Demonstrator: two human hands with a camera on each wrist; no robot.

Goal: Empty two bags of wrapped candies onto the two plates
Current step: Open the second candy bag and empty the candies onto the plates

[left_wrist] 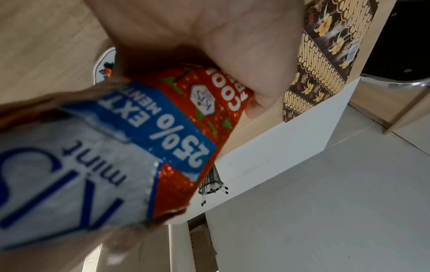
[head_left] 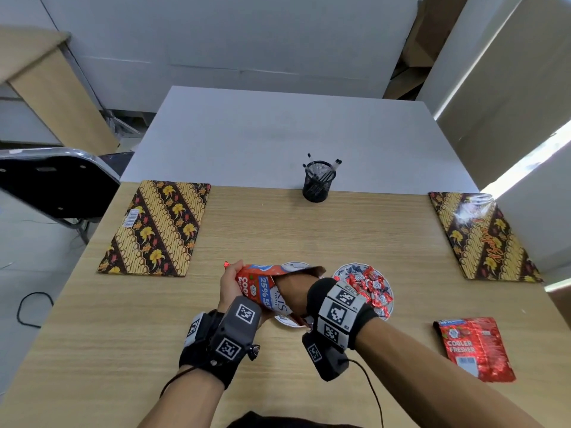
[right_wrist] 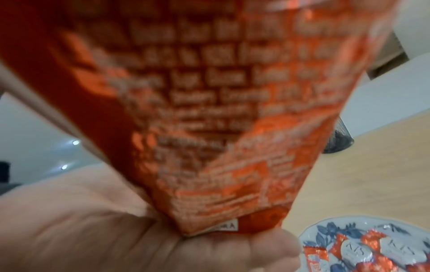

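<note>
Across the frame's lower two thirds in the head view runs a wooden table (head_left: 278, 230), with a white table (head_left: 293, 131) butted behind it. Two batik-patterned mats next: left mat (head_left: 156, 228) at mid left, right mat (head_left: 482, 236) at mid right. At upper left sit a black chair (head_left: 52, 183) and a wooden cabinet (head_left: 58, 91).

Lower right of frame: flat red bag (head_left: 474, 347) lying on the wood, looks emptied. Just right of centre, right plate (head_left: 389, 310) is heaped with red wrapped candies (head_left: 370, 288). So one bag and one plate are done, as I judge it.

Bottom centre: second bag (head_left: 262, 287), red with a blue band, is held tipped over the left plate (head_left: 295, 267), which is mostly hidden beneath it. Left hand (head_left: 230, 284) grips the bag's closed end, fingers curled round it; the left wrist view confirms that clamp. Right hand (head_left: 292, 293) is at the bag's torn mouth, apparently reaching into it; the right wrist view is blurred, showing foil against the palm, so whether its fingers pinch anything I cannot tell. Both hands are close together on the one bag.

No candies visible on the left plate's exposed rim, though most of it is covered. Left to do: get the second bag's contents out onto that plate.

Smallest: black mesh pen cup (head_left: 319, 180) at upper centre, on the seam between the tables, holding a few pens.
</note>
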